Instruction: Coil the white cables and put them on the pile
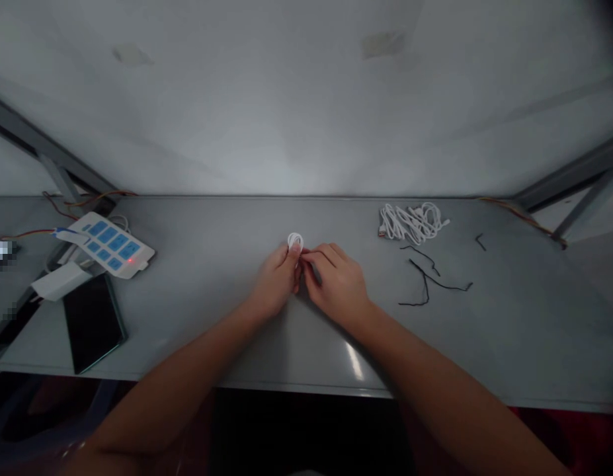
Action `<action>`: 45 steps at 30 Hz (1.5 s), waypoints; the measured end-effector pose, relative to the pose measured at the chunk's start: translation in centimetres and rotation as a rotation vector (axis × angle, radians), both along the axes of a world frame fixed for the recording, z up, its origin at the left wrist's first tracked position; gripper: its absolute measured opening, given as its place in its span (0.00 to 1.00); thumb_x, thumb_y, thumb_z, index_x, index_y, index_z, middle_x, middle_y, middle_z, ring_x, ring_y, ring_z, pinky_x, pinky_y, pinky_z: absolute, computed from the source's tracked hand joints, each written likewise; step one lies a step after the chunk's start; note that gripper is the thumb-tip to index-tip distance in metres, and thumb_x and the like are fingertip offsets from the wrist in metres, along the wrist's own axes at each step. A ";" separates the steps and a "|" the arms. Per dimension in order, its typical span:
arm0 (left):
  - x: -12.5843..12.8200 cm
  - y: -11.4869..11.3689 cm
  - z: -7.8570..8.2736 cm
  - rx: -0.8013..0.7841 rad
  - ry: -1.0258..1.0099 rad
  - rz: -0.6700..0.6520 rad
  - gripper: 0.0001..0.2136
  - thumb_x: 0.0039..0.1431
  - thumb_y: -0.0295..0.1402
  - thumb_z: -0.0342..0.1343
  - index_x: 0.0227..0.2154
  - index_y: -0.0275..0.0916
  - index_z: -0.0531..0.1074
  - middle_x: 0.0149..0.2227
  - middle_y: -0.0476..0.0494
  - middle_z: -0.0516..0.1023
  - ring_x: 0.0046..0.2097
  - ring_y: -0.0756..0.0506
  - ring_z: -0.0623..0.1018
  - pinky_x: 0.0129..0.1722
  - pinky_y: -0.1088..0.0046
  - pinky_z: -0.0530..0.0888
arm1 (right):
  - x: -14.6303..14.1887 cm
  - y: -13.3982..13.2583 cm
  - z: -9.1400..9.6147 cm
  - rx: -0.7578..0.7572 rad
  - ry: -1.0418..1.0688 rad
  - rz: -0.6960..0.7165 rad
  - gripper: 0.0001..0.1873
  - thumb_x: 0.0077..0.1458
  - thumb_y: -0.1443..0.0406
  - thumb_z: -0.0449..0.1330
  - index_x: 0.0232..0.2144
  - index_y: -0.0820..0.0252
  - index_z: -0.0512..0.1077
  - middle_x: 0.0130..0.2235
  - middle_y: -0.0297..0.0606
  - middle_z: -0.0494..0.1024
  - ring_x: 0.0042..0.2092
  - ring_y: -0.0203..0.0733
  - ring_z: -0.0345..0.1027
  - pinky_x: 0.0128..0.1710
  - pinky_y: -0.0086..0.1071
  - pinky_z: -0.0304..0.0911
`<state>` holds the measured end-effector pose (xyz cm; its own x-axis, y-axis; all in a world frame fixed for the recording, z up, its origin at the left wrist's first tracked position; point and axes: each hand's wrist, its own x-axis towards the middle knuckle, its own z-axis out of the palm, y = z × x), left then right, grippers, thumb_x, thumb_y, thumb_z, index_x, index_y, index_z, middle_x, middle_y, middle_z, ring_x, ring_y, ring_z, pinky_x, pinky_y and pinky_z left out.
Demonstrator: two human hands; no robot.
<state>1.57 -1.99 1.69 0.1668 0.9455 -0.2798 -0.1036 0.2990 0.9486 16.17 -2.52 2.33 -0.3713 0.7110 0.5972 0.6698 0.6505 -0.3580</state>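
Note:
My left hand [279,279] grips a coiled white cable [295,239] between thumb and fingers, and the top loops show above the thumb. Right against it, my right hand [336,281] pinches with thumb and forefinger at the side of the coil. What lies in that pinch is too small to make out. The lower part of the coil is hidden by my fingers. To the right on the table are several white USB cables [410,223], loosely bundled, and several thin black twist ties [428,272] in front of them.
The grey table [197,231] meets a pale back wall. At the left stand a white power strip [118,244] with blue sockets and a lit red light, a white plug adapter [61,281] and a dark phone or tablet [94,322]. A short black tie [480,242] lies at far right.

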 end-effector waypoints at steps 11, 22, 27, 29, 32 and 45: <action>0.0 -0.4 0.8 0.302 0.400 -0.023 0.22 0.71 0.54 0.45 0.30 0.42 0.63 0.25 0.50 0.66 0.27 0.49 0.67 0.27 0.71 0.62 | 0.2 0.1 0.8 -0.260 0.177 -0.045 0.07 0.61 0.68 0.54 0.30 0.57 0.70 0.33 0.43 0.75 0.36 0.46 0.68 0.37 0.40 0.63; -0.9 -0.5 0.5 0.560 0.439 -0.165 0.19 0.73 0.49 0.43 0.50 0.38 0.66 0.35 0.45 0.73 0.34 0.47 0.72 0.35 0.69 0.69 | 2.7 1.9 1.6 -1.591 1.034 0.378 0.12 0.49 0.59 0.66 0.26 0.59 0.69 0.24 0.29 0.63 0.22 0.30 0.52 0.17 0.26 0.44; -0.3 0.4 0.0 0.279 0.004 -0.067 0.19 0.72 0.52 0.44 0.47 0.40 0.66 0.24 0.56 0.61 0.23 0.52 0.62 0.23 0.76 0.61 | 2.1 1.4 1.0 -0.602 0.588 0.010 0.05 0.59 0.63 0.62 0.36 0.58 0.76 0.33 0.38 0.74 0.33 0.39 0.67 0.32 0.34 0.66; -0.1 0.5 -0.1 0.186 -0.114 -0.052 0.18 0.70 0.52 0.49 0.44 0.41 0.66 0.23 0.56 0.61 0.22 0.53 0.61 0.22 0.77 0.60 | 1.9 1.3 0.7 -0.259 0.373 0.011 0.07 0.62 0.67 0.60 0.41 0.57 0.77 0.41 0.42 0.77 0.40 0.43 0.71 0.41 0.38 0.70; 0.0 0.5 0.0 0.072 -0.197 -0.038 0.18 0.67 0.52 0.55 0.39 0.40 0.66 0.23 0.56 0.63 0.20 0.54 0.61 0.20 0.78 0.59 | 1.7 1.2 0.3 -0.010 0.160 0.119 0.12 0.67 0.69 0.55 0.45 0.57 0.77 0.43 0.44 0.79 0.45 0.45 0.72 0.47 0.41 0.71; -0.5 0.2 0.8 -0.149 -0.268 -0.168 0.18 0.67 0.50 0.55 0.31 0.41 0.61 0.20 0.57 0.61 0.18 0.56 0.57 0.17 0.81 0.54 | 1.5 2.1 -0.5 -0.010 -0.038 0.153 0.12 0.68 0.69 0.50 0.35 0.59 0.72 0.38 0.46 0.75 0.41 0.47 0.67 0.43 0.42 0.67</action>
<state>1.06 -1.76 2.51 0.4027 0.8508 -0.3377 -0.2806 0.4659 0.8392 17.64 -0.44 1.78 -0.4975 0.6501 0.5744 0.5764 0.7426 -0.3412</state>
